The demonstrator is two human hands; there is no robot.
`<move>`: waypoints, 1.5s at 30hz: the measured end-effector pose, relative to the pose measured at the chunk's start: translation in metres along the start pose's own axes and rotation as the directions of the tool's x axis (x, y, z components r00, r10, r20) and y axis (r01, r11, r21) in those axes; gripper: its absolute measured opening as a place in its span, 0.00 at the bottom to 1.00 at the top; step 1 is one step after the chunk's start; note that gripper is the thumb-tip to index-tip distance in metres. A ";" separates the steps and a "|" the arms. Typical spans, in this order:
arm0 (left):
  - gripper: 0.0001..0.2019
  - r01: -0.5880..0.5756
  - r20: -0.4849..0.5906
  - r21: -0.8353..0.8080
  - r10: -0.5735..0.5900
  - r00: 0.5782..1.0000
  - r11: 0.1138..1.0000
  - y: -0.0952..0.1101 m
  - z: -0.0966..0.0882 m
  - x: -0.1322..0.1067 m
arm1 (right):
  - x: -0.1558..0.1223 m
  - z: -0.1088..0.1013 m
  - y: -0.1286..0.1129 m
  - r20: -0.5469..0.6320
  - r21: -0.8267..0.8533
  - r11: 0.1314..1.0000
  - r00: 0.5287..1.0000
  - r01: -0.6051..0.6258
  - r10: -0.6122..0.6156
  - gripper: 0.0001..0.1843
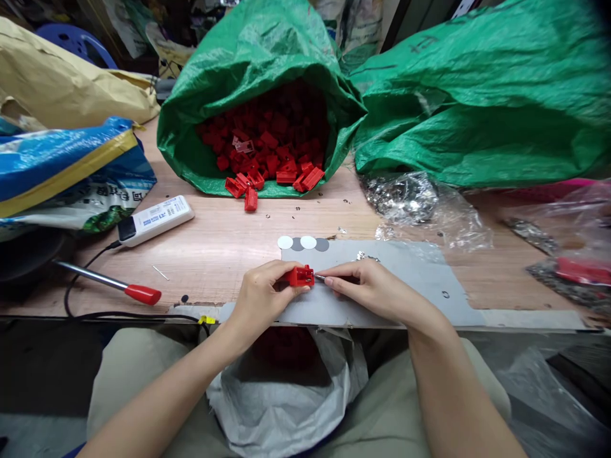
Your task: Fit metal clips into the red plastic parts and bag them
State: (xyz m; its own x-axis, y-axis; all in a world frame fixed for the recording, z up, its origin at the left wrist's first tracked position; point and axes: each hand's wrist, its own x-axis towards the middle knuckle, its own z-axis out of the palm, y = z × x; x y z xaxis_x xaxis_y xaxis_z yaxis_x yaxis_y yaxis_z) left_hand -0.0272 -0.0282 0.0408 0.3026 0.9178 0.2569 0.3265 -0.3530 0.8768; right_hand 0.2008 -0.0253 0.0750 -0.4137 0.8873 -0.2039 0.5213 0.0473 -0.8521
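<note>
Head: left hand [260, 294] pinches red part [301, 277]; right hand [377, 287] pinches slim tool [319, 277].

From my screen I see a light brown wood counter [210, 232] with pale light shining softly on its top. Behind it, the room is darker and full of stuff. A blue plastic chair [71, 34] is at the back left. Down low on the left, the floor [42, 436] looks gray, with dark shadow under the counter.
</note>
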 end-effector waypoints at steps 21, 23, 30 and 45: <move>0.10 -0.059 -0.012 0.043 0.059 0.998 0.997 0.000 0.000 0.001 | 0.001 0.001 0.003 -0.065 -0.035 0.999 0.998 -0.024 0.021 0.16; 0.10 -0.054 -0.011 0.039 0.055 0.998 0.998 0.000 0.000 0.001 | 0.001 0.001 0.004 -0.056 -0.019 1.000 0.998 -0.018 0.017 0.17; 0.11 -0.038 -0.006 0.052 0.039 0.999 0.998 0.001 0.000 0.002 | 0.001 0.001 0.003 -0.047 -0.039 0.999 0.999 -0.003 0.001 0.17; 0.12 -0.121 -0.019 0.121 0.124 0.992 0.985 -0.002 0.000 0.001 | -0.007 0.017 -0.017 -0.155 -0.493 0.869 0.977 0.049 -0.143 0.18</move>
State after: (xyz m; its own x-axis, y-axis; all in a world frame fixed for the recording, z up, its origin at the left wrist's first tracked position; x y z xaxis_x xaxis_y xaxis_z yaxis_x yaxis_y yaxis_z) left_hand -0.0271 -0.0263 0.0392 0.3241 0.8702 0.3711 0.3934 -0.4807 0.7837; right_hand 0.1820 -0.0401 0.0823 -0.3632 0.9317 -0.0025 0.8003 0.3107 -0.5128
